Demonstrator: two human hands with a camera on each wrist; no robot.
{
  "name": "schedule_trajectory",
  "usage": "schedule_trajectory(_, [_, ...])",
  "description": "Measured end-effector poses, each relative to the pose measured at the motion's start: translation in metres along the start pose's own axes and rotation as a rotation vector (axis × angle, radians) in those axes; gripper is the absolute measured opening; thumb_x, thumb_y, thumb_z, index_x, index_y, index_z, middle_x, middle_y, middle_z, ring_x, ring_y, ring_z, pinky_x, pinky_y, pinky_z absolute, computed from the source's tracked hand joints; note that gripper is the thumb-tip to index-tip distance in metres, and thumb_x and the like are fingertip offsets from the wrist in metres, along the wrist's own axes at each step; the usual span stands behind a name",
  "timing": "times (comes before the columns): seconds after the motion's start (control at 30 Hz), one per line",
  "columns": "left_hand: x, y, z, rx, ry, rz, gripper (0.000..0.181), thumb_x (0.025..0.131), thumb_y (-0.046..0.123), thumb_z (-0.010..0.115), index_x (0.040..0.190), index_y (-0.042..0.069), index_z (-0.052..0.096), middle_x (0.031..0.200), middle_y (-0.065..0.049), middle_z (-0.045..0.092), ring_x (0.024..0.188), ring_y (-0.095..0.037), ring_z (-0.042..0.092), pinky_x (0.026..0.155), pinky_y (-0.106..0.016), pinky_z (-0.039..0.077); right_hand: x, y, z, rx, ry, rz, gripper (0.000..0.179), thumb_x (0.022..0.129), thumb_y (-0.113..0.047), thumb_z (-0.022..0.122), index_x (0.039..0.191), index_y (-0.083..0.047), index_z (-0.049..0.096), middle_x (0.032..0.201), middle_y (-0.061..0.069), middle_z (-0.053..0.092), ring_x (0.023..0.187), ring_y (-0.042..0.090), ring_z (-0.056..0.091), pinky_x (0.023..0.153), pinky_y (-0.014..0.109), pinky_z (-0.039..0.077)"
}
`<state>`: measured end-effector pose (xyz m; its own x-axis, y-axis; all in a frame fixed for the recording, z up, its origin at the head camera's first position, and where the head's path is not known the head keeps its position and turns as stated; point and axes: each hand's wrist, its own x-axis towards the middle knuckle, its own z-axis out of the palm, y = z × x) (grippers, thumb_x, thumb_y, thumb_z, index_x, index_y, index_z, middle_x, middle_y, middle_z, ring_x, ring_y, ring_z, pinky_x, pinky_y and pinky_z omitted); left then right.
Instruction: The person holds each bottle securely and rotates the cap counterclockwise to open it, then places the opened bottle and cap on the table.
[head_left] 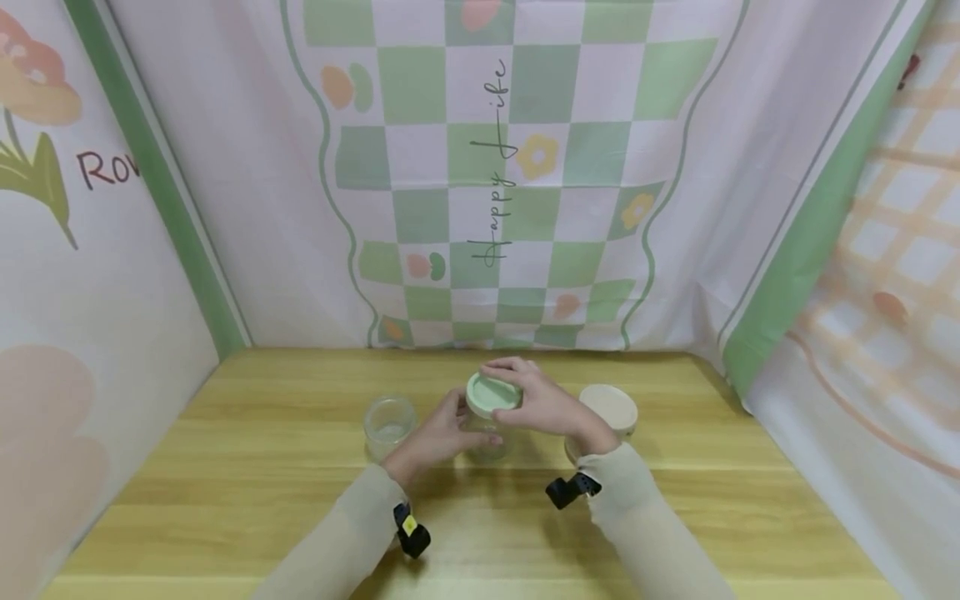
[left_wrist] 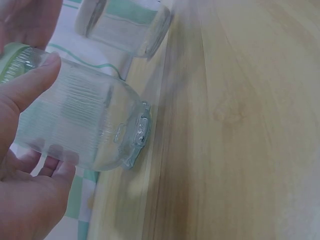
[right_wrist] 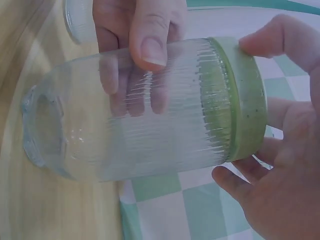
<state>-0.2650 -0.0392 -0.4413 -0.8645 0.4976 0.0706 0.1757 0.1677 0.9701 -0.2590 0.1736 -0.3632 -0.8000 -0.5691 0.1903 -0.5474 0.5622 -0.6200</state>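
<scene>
A clear ribbed glass jar [right_wrist: 125, 150] with a green lid [head_left: 491, 393] over its mouth stands upright between the two hands. My left hand [head_left: 442, 433] grips the jar's side, thumb on the near side and fingers round the back. The right hand [head_left: 543, 400] holds the green lid by its rim from above, with thumb and fingers on opposite sides. In the left wrist view, the jar's thick moulded base [left_wrist: 137, 135] is close over the wooden table.
Left of the hands is a lidless glass jar [head_left: 390, 417]. A jar with a cream lid [head_left: 609, 407] stands at the right, partly behind the right wrist. The wooden table [head_left: 285, 467] ends at a green-checked curtain [head_left: 480, 208].
</scene>
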Motion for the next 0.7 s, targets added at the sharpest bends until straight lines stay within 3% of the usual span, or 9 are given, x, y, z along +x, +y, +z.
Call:
schedule_trajectory(0.17, [-0.001, 0.0, 0.001, 0.012, 0.005, 0.005, 0.09, 0.084, 0.034, 0.083, 0.152, 0.009, 0.03, 0.151, -0.012, 0.038, 0.141, -0.034, 0.034, 0.116, -0.056, 0.028, -0.001, 0.0, 0.002, -0.003, 0.021, -0.012, 0.075, 0.086, -0.026, 0.072, 0.153, -0.013, 0.042, 0.158, 0.01, 0.031, 0.127, 0.03, 0.039, 0.089, 0.047, 0.047])
schedule_trajectory(0.37, [-0.002, 0.001, 0.001, 0.011, 0.003, 0.008, 0.085, 0.085, 0.032, 0.082, 0.15, 0.009, 0.032, 0.15, -0.012, 0.039, 0.142, -0.035, 0.033, 0.116, -0.058, 0.027, -0.003, -0.009, 0.01, -0.048, 0.122, -0.018, 0.074, 0.093, -0.043, 0.07, 0.154, -0.013, 0.04, 0.16, 0.008, 0.028, 0.139, 0.031, 0.029, 0.098, 0.057, 0.046])
schedule_trajectory(0.7, [-0.003, 0.002, 0.0, -0.003, 0.009, -0.022, 0.075, 0.085, 0.03, 0.083, 0.143, 0.014, 0.037, 0.144, -0.007, 0.042, 0.142, -0.037, 0.031, 0.115, -0.062, 0.024, -0.002, -0.034, 0.023, -0.392, 0.34, 0.068, 0.064, 0.093, -0.053, 0.067, 0.138, -0.008, 0.06, 0.138, 0.013, 0.054, 0.127, 0.033, 0.044, 0.104, 0.055, 0.038])
